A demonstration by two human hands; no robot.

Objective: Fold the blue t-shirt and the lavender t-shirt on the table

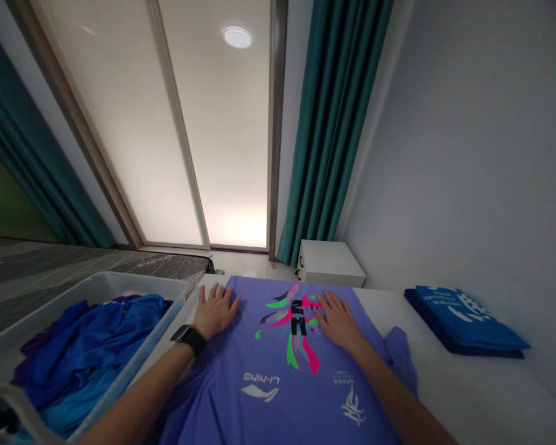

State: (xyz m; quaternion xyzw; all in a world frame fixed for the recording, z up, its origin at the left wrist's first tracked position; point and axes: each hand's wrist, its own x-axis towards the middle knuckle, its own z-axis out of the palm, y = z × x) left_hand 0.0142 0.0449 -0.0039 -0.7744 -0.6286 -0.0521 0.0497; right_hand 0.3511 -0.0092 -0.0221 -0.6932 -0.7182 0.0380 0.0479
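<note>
A person's own two hands press flat on a purple T-shirt (269, 371) spread front-up on a white bench (467, 389). The left hand (215, 311) lies palm down on the shirt's edge, its fingers (219, 293) stretched out and slightly spread, gripping nothing. A black watch (188, 337) sits on that wrist. The right hand (337, 322) also lies palm down, fingers (333, 304) straight and fanned, holding nothing, only resting on the cloth. Between the two sets of fingers runs the shirt's pink, green and black print (296, 327); the right fingers touch its edge. White lettering sits nearer the person, behind the palms. Outward of the left fingers, just beside the shirt, stands a pale plastic bin (120, 279) filled with crumpled blue clothes (97, 340). Outward of the right fingers, well apart, a folded stack of dark blue shirts (467, 321) lies on the bench. Beyond the fingertips stands a white cabinet (328, 262), with a teal curtain (333, 123) hanging above it.
</note>
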